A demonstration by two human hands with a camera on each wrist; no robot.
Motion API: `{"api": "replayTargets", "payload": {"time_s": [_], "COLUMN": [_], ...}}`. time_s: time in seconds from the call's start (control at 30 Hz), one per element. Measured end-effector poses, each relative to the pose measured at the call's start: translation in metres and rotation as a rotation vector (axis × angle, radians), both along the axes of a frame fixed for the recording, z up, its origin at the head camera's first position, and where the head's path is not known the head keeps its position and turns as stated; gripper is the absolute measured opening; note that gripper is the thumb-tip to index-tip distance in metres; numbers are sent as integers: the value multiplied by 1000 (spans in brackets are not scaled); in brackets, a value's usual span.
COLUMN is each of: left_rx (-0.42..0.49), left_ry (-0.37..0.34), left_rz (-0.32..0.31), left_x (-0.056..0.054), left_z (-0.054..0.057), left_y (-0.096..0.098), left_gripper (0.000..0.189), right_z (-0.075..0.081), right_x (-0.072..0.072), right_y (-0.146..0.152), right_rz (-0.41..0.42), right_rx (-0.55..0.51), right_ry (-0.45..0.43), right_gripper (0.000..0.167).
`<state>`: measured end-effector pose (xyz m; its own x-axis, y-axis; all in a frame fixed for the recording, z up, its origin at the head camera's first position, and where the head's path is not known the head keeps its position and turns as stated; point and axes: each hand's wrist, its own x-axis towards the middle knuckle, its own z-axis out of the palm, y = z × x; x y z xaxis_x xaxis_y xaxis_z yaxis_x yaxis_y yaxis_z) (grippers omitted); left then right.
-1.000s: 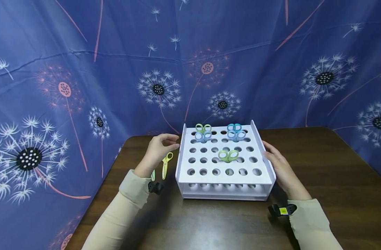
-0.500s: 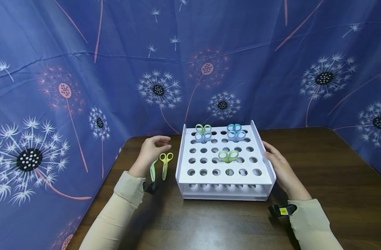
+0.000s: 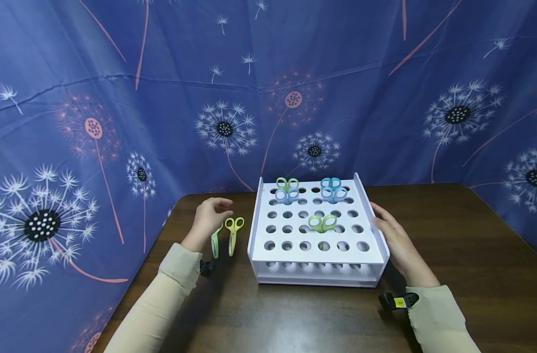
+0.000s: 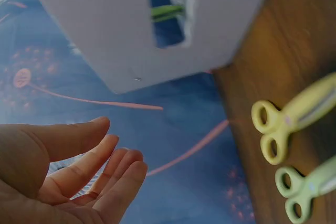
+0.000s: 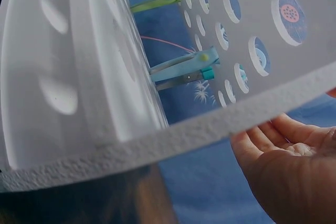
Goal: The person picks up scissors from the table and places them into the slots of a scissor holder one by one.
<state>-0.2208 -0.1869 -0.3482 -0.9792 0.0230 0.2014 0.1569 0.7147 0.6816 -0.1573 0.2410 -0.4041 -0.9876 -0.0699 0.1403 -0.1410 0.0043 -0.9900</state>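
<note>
A white rack [image 3: 277, 254] with rows of round holes stands on the table, several scissors upright in it. Green scissors [image 3: 323, 227] are in the middle, with green, blue and teal pairs behind. My left hand [image 3: 204, 223] hovers left of the rack, holding nothing, its thumb and fingers apart. Under and beside it lie yellow scissors [image 4: 294, 115] and pale green scissors [image 4: 305, 188], flat on the table. At the rack's right side panel [image 5: 205, 135], my right hand [image 3: 398, 242] rests against the outside, fingers mostly straight.
The brown wooden table [image 3: 286, 318] ends at a blue curtain [image 3: 176, 98] printed with dandelions, close behind the rack. The side panels rise above the rack's top shelf. Each wrist carries a small black camera.
My left hand has moved left, away from the rack's left side, to above the loose scissors. The right hand stays against the rack, which has not moved.
</note>
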Motion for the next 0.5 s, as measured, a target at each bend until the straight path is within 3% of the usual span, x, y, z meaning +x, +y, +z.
{"api": "replayTargets", "payload": {"time_s": [0.37,0.5], "left_rx": [-23,-71], "left_ry": [-92,-108], "left_rz": [58,67], "left_x": [-1,-9], "left_z": [-10,-17], "left_y": [-21,-28], "left_gripper": [28,28], "right_z": [1,0], "right_x": [-2,0], "right_y": [-4,-1], "right_rz": [53,60], "right_rx": [-38,-54], "right_ry": [17,23], "right_gripper": [59,58]}}
